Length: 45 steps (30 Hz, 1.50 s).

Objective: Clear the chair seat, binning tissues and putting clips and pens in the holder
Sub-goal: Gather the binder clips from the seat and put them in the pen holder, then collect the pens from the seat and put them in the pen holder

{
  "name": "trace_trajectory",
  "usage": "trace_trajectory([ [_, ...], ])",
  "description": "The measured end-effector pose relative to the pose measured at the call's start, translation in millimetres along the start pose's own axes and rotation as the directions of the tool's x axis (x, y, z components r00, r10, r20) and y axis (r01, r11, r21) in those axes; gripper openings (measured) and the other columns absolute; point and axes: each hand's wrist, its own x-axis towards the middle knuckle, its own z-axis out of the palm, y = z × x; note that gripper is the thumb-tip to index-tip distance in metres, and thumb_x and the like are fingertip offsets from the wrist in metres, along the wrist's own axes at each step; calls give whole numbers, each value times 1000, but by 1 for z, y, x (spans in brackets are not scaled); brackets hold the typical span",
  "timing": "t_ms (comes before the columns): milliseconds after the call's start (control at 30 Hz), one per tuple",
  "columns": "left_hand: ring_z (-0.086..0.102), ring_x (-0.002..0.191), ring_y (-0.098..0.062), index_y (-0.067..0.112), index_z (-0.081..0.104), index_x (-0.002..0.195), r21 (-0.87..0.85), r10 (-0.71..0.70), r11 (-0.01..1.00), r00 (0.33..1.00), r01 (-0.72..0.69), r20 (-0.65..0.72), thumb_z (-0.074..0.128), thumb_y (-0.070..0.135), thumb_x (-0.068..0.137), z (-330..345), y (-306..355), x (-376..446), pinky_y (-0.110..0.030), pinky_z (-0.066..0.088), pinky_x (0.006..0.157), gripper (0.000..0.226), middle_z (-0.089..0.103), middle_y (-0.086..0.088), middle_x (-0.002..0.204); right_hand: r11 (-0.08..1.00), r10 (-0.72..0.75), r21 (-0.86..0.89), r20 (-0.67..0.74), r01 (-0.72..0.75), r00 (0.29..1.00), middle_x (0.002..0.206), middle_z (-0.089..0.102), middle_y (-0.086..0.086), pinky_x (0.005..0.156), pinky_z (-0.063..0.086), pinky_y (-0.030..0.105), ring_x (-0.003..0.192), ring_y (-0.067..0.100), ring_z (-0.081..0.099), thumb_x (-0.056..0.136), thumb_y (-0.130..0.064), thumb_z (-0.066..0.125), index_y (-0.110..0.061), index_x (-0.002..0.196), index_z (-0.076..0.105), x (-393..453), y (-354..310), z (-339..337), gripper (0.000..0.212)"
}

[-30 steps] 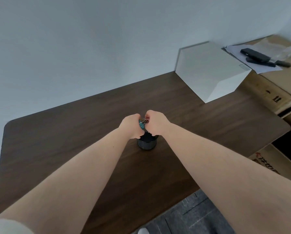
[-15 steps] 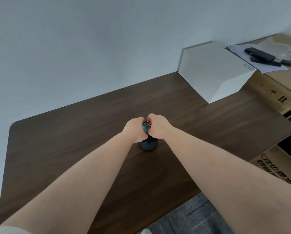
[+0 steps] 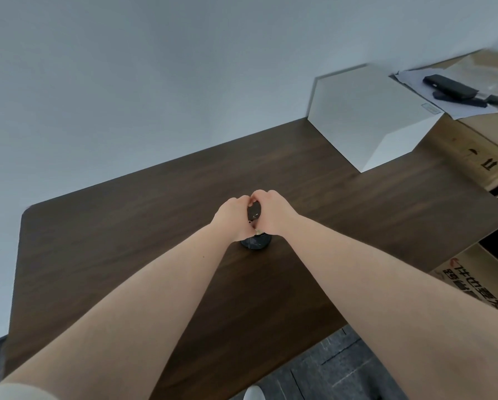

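- Both hands meet directly over the holder (image 3: 256, 242), a small dark cup standing on the dark wood desk (image 3: 155, 226), approx. mid-desk.
- Left hand (image 3: 232, 216): fingers curled in; a small dark item sits between the two hands, likely a clip, but too hidden to confirm. Cannot tell which hand carries it.
- Right hand (image 3: 271, 212): curled likewise, fingertips touching the left's. Contents not visible.
- Holder mouth is covered by the hands; fill level unknown.
- Risk 1: release off-centre, so item strikes the rim and bounces onto the desk or floor.
- Risk 2: holder is small and looks light; a knuckle nudge on withdrawal could tip it.
- Risk 3: view blocked by own hands, drop made blind.
- White box (image 3: 369, 116) well apart, no interference.
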Motion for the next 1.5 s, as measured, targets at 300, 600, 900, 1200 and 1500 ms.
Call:
trace_trajectory([
  [300, 57, 108, -29, 18, 47, 130, 120, 2, 993, 1000, -5, 29, 74, 29, 75, -19, -1, -4, -38, 51, 85, 63, 53, -8, 121, 999, -31, -32, -5, 31, 1000, 129, 51, 10, 92, 51, 38, 111, 28, 57, 79, -22, 74, -16, 134, 48, -10, 0, -13, 61],
  [600, 30, 138, -32, 31, 14, 150, 337, 15, 940, 993, -53, 113, 71, 42, 76, -25, 48, -13, -52, 44, 100, 94, 26, -6, 153, 996, -4, -91, -84, -4, 996, 147, 37, 6, 98, 48, 44, 129, 28, 45, 89, -29, 63, -26, 144, 32, -55, 45, -46, 64],
  [900, 10, 148, -30, 34, 6, 151, 426, 124, 877, 962, -221, 242, 70, 46, 77, 34, 187, -23, -54, 33, 111, 98, 8, -3, 161, 983, 177, -30, -92, -181, 980, 162, 11, -4, 114, 29, 47, 148, 26, 17, 92, -37, 59, -37, 150, 17, -150, 173, -76, 72],
  [1200, 7, 148, -32, 33, 4, 151, 487, 244, 748, 870, -450, 429, 68, 51, 79, 163, 354, -42, -57, 27, 114, 98, 5, -5, 162, 921, 384, 96, -56, -378, 922, 163, 4, -1, 117, 26, 49, 149, 25, 8, 91, -38, 61, -37, 151, 9, -292, 349, -80, 79],
  [1500, 7, 147, -34, 32, 4, 151, 429, 375, 546, 668, -720, 643, 64, 53, 80, 331, 502, -79, -58, 25, 114, 95, 7, -7, 161, 695, 696, 239, 10, -678, 718, 162, 4, 4, 116, 25, 47, 148, 26, 9, 91, -44, 57, -33, 152, 6, -455, 514, -32, 81],
])
